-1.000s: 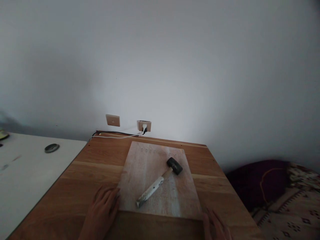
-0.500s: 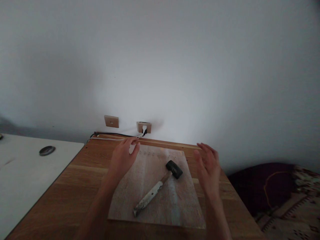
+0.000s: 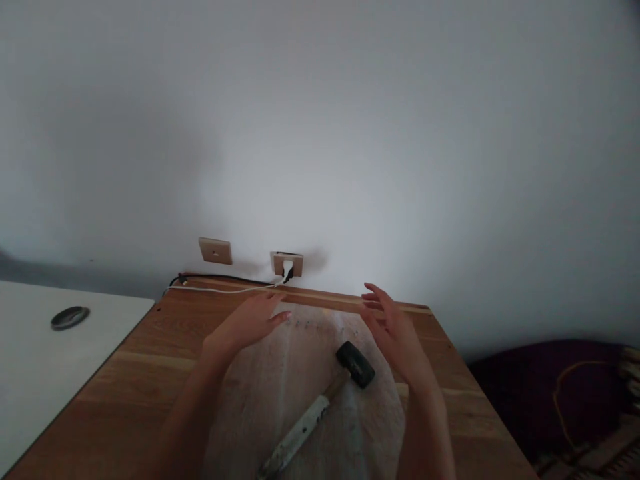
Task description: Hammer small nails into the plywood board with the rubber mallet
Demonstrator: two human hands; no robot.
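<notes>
Head view: both hands held out over the wooden surface (image 3: pixel 150 397). Left hand (image 3: pixel 253 320) by the board's (image 3: pixel 260 400) far left corner, thumb apart from fingers; right hand (image 3: pixel 393 327) by its far right, fingers spread. Neither grips anything; contact with board, cannot tell. Mallet (image 3: pixel 315 415) lies diagonally on the board between the forearms, dark head farther off.

Between left hand (image 3: pixel 250 321) and right hand (image 3: pixel 393 330), below frame centre, there is passage; lower, the hammer (image 3: pixel 320 405) obstructs.
</notes>
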